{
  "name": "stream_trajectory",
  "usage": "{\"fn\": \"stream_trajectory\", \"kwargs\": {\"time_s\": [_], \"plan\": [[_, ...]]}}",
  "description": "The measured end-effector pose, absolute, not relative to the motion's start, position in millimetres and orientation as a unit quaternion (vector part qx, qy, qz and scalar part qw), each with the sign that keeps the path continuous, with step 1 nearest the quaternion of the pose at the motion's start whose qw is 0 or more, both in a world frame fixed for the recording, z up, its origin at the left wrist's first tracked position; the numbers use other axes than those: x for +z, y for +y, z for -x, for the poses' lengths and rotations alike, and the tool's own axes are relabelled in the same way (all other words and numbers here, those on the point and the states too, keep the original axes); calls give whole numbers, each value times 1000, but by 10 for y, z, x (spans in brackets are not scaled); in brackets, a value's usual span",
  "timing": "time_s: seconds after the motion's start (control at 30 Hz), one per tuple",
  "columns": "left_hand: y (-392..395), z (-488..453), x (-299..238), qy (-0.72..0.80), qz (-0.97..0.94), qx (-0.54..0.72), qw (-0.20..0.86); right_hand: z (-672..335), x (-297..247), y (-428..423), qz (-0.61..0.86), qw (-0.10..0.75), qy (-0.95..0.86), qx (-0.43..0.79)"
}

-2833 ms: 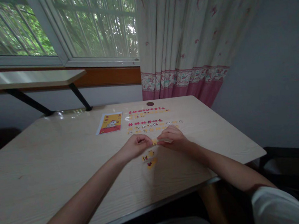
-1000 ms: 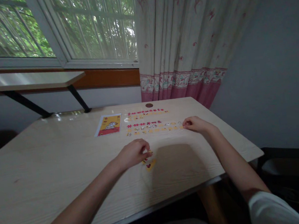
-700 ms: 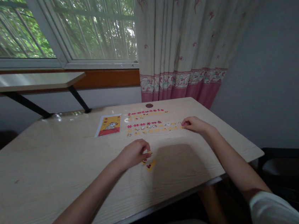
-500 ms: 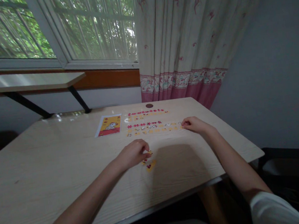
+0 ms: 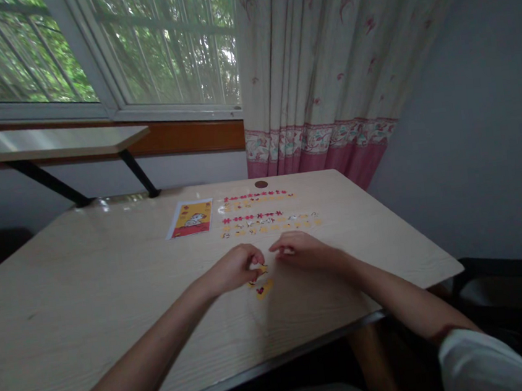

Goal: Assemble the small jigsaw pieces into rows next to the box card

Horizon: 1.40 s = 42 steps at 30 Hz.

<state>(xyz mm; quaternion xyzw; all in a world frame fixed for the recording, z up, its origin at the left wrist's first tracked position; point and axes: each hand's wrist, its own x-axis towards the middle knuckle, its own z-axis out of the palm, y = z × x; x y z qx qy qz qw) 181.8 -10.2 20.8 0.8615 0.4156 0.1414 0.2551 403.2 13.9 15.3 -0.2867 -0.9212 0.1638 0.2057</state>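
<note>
My left hand [image 5: 239, 266] is closed in a pinch on a small yellow puzzle piece [image 5: 264, 270] over the front middle of the table. Just below its fingers, a yellow puzzle piece with a dark red mark [image 5: 264, 291] lies on the tabletop. Another piece is partly hidden under the hand. My right hand [image 5: 297, 249] hovers a little to the right of the left one, index finger stretched out and apart from the thumb, with nothing visible in it. Beyond both hands lie rows of red puzzle pieces [image 5: 251, 217] and yellow puzzle pieces [image 5: 274, 228].
A printed picture [image 5: 192, 219] of a white animal on yellow and red lies left of the rows. At the back edge sits a round brown cable-hole cover [image 5: 261, 184]. A raised shelf [image 5: 50, 143] stands at the back left, and a curtain [image 5: 310, 91] hangs behind the table [image 5: 113, 298].
My right hand has come away from the right end of the nearest yellow row, moving left and toward me beside my left hand. The left hand stays almost in place.
</note>
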Motion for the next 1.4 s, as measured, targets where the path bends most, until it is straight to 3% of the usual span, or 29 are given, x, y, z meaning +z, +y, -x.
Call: {"fn": "stream_trajectory", "kwargs": {"time_s": [0.93, 1.4], "plan": [[-89, -1761, 190, 430, -880, 132, 155, -3860, 34, 51, 264, 210, -928, 160], [-72, -1802, 146, 446, -853, 155, 222, -3813, 29, 20, 288, 206, -915, 191]]}}
